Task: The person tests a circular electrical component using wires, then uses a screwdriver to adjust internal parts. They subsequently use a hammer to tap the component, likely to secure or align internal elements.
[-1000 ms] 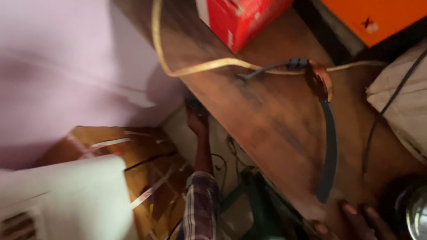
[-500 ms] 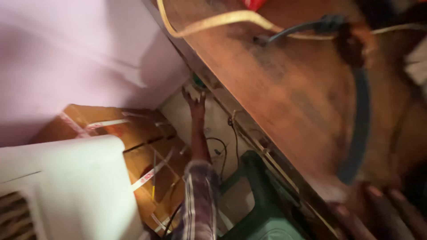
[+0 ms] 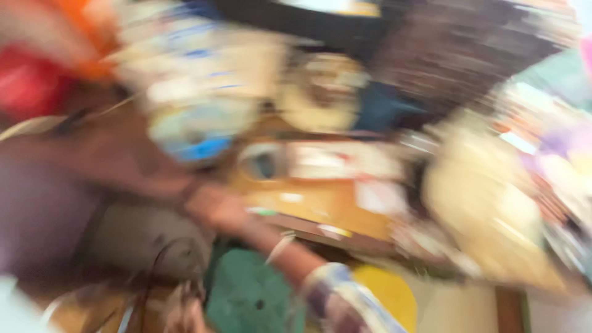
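The view is heavily smeared by motion. One hand (image 3: pixel 216 209), its side unclear, reaches from a checked sleeve (image 3: pixel 336 296) to the edge of a brown wooden tabletop (image 3: pixel 308 206), over a green stool (image 3: pixel 246 296). Whether its fingers are open or closed cannot be told. Cluttered, blurred objects crowd the tabletop beyond it.

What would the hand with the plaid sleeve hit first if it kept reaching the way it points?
Probably the edge of the brown wooden surface. The hand points up and left from its plaid sleeve and already looks at or on that edge. Heavy motion blur hides depth and contact.
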